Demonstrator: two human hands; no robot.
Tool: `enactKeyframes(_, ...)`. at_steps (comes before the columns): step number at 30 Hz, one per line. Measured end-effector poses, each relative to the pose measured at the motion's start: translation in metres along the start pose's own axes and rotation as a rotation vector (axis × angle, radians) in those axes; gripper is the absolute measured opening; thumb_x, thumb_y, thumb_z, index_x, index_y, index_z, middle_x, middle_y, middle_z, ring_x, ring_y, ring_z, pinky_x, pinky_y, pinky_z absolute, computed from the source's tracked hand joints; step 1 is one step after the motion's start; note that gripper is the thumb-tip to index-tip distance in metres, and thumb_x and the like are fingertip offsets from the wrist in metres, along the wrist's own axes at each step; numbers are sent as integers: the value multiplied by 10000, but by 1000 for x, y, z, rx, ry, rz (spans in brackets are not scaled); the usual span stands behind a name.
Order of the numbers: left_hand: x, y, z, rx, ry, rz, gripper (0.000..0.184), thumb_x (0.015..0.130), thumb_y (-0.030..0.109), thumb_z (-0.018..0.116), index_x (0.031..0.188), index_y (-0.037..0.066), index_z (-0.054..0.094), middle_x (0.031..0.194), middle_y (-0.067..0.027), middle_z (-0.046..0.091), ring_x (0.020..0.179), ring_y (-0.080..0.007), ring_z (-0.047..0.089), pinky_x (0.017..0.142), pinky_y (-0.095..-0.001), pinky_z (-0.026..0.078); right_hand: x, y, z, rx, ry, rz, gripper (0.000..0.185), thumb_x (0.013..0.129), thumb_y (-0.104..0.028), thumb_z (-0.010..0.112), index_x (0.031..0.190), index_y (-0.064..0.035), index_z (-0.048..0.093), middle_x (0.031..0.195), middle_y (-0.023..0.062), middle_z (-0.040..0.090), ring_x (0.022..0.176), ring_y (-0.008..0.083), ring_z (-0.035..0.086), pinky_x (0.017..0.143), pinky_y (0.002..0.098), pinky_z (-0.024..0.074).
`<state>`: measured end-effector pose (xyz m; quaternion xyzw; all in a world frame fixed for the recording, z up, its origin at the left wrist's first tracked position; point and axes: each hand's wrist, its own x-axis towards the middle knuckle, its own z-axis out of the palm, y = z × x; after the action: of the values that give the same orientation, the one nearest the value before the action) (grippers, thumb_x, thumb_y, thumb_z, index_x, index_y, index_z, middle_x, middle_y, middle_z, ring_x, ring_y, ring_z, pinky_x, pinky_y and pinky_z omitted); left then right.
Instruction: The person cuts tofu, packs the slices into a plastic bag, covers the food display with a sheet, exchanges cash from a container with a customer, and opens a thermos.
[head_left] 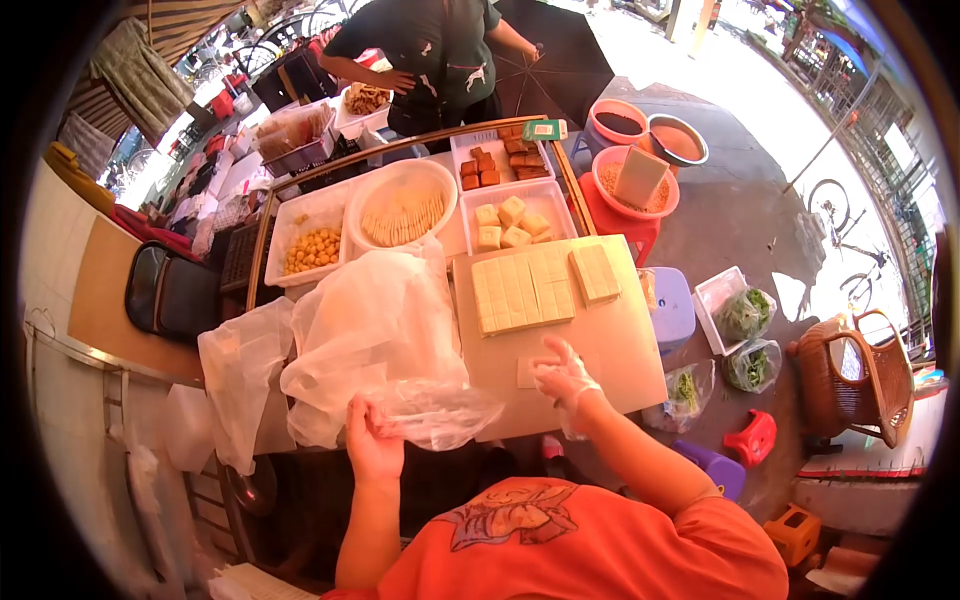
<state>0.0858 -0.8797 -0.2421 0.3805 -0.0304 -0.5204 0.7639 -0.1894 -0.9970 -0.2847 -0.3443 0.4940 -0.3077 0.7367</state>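
My left hand [376,440] is closed on a crumpled clear plastic bag [440,412], held at the table's near edge. My right hand [563,374] wears a thin clear plastic glove. Its fingers are apart above a pale board [610,365], beside a faint flat rectangle [527,373] that I cannot identify. Beyond it on the board lies a block of pressed tofu [508,293] scored into pieces, with a separate slab of tofu [595,274] to its right. A translucent white plastic sheet [375,320] is heaped left of the board and hides what is under it.
Behind the board stand trays of pale tofu cubes [512,212] and brown tofu [480,170], a round basin of thin slices [402,205] and a tray of yellow balls [312,250]. Across the table stands a person [420,70] with an umbrella [550,75]. Basins [632,182] and bagged greens [745,315] are right.
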Motion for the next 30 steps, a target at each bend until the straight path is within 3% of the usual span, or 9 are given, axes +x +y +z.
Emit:
enactKeyframes(1,4,2,2,112,33,46,166,931,217,540,830,87,558,602,42,413,516,-59,357,485,-198,300,5,-27,6,-183,-86,-159,881,832,-164,625,1470,-74,23,1100,103,538,838,108,502,760,272,426)
enactKeyframes(9,21,-2,-4,490,34,33,192,916,165,577,971,-11,631,591,58,430,503,-26,348,458,-179,266,113,-58,78,-80,39,-150,925,792,-87,646,1483,-104,31,862,53,592,756,155,547,751,315,446)
enactKeyframes(12,32,4,-24,507,28,-56,186,912,161,577,974,-6,634,589,57,438,502,-24,355,453,-176,267,77,-12,78,-738,167,-813,959,762,-83,665,1483,-119,34,755,67,564,651,178,544,652,339,459)
enactKeyframes(13,35,6,-30,501,26,-101,186,911,160,578,975,-4,636,589,56,440,502,-23,357,453,-176,269,74,5,66,-785,167,-855,983,735,-68,676,1481,-113,38,687,86,538,597,193,530,603,344,463)
enactKeyframes(17,44,-2,-34,659,-63,-308,190,920,165,558,990,8,640,622,54,452,532,-31,381,478,-187,301,64,38,29,-706,456,47,937,720,-5,648,1480,-116,112,676,56,536,630,183,540,645,340,467)
enactKeyframes(20,62,-30,-47,997,-260,-302,234,903,185,575,1000,-18,638,662,31,505,575,-77,460,515,-224,370,33,22,4,-629,578,-547,850,723,-54,666,1449,-98,226,893,195,603,807,356,599,733,424,483)
enactKeyframes(24,92,-82,-43,1594,-660,92,335,817,181,628,1073,-33,595,764,-92,587,706,-247,586,632,-356,466,31,29,-73,-1150,949,-618,821,716,-54,678,1429,-86,272,1111,154,566,1067,273,531,913,385,423)
enactKeyframes(27,111,-106,-40,1851,-915,257,486,771,173,644,1179,-51,504,900,-166,595,834,-329,602,699,-411,490,23,25,-93,-1430,686,310,807,718,-175,727,1396,-48,308,1320,209,453,1240,324,426,1016,424,360)
enactKeyframes(30,108,-118,-40,2059,-1088,311,626,755,195,658,1244,-93,395,973,-202,577,895,-347,594,735,-413,501,30,67,-103,-1578,738,291,765,767,-336,683,1393,-67,335,1453,170,307,1352,317,277,1108,419,238)
